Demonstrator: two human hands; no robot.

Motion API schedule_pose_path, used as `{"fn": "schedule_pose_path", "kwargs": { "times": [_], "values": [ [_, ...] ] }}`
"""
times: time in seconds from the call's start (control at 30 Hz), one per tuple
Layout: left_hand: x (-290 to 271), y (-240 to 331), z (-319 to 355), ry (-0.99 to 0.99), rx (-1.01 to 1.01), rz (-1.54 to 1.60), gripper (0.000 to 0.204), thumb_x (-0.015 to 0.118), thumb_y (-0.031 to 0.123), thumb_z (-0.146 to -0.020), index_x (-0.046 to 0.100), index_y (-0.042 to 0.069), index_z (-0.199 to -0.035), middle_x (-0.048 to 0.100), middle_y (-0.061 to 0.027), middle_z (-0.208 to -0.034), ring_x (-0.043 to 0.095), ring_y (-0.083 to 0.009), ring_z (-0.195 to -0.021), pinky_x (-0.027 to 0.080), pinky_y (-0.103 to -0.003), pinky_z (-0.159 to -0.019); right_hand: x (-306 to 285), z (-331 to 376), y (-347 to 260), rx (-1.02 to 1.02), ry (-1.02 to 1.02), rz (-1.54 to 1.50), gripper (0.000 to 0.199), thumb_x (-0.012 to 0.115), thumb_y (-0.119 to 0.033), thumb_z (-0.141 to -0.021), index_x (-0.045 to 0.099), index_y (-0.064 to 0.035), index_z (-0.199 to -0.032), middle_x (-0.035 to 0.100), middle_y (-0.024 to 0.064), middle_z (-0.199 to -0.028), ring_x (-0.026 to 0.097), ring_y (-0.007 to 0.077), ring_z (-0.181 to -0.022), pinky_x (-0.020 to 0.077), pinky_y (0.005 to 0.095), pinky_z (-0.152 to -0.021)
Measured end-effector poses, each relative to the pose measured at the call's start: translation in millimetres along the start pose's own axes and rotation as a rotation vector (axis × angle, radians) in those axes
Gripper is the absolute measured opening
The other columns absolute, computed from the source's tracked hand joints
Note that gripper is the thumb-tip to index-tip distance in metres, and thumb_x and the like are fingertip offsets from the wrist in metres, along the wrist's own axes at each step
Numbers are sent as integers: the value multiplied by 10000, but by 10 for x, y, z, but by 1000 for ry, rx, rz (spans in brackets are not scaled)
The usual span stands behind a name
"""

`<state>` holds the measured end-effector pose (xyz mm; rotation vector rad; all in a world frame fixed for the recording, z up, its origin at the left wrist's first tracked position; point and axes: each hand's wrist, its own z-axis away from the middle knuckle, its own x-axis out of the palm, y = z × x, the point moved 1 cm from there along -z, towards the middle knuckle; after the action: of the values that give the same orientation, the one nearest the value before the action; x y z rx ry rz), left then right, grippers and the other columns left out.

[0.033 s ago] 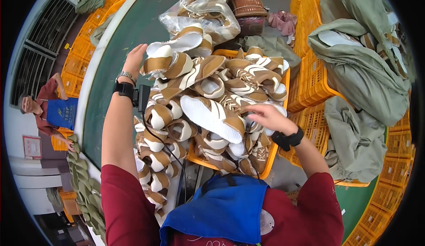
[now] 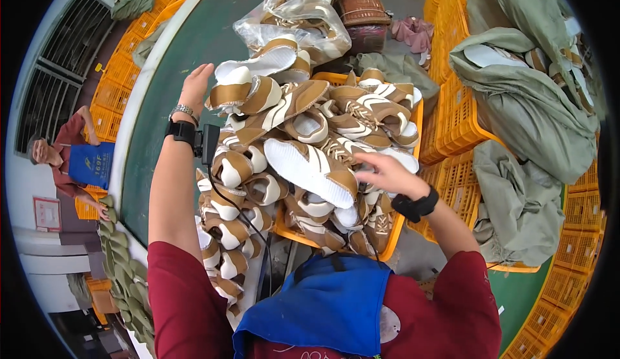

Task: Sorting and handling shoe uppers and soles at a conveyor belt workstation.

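Brown-and-white sneakers are piled in a yellow crate (image 2: 392, 246) and beside it. My left hand (image 2: 196, 87) lies along the left edge of the upper pile, fingers stretched out, beside a shoe with a white heel (image 2: 229, 91). I cannot tell whether it touches that shoe. My right hand (image 2: 386, 171) is over the crate with its fingers apart, close to the toe of a sneaker lying on its side, white sole showing (image 2: 307, 173). Its fingertips are near or against that sneaker. Neither hand grips a shoe.
A clear plastic bag of sneakers (image 2: 303, 20) rests at the far end of the green belt (image 2: 155, 110). Yellow crates draped with grey-green cloth (image 2: 523, 100) stand at right. Far left, a person in a blue apron (image 2: 90, 165) touches stacked green pieces (image 2: 119, 262). A black cable (image 2: 242, 210) hangs from my left wrist.
My right hand has shifted slightly left and up over the sneakers. My left hand and the shoes look nearly the same.
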<state>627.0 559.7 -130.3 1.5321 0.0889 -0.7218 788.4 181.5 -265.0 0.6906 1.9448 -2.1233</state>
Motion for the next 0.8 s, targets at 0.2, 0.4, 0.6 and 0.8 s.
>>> {"fn": "schedule_pose_path", "kwargs": {
  "times": [0.2,0.4,0.6,0.8],
  "values": [
    [-12,311,911,-56,561,-79,401,606,162,-790,524,-21,-1138,580,-122,-1093,546,-182,-990,421,-278,-849,608,56,-220,-50,0,428,720,643,-376,-699,376,-14,-1261,521,249,-1064,534,390,-914,429,391,-807],
    [433,-315,2732,-653,803,-861,967,798,285,-518,314,116,-1338,283,-195,-1354,290,-403,-1234,294,-460,-993,1001,223,-804,34,57,-365,570,577,-309,-793,396,-5,-1240,555,182,-1048,558,260,-946,450,348,-785],
    [314,-1058,2847,-550,884,-597,524,632,27,-674,438,92,-1156,424,-179,-1251,392,-382,-1160,373,-411,-945,843,310,-306,123,1,198,402,580,-121,-772,491,-63,-1159,577,96,-1064,565,206,-949,468,317,-762],
    [-653,-131,2984,-497,364,428,429,577,-33,-724,439,56,-1120,483,-127,-1213,492,-232,-1092,402,-341,-920,621,760,66,-20,151,674,352,625,-118,-695,556,-84,-1038,521,111,-1058,558,301,-878,472,383,-737]
  ]
}}
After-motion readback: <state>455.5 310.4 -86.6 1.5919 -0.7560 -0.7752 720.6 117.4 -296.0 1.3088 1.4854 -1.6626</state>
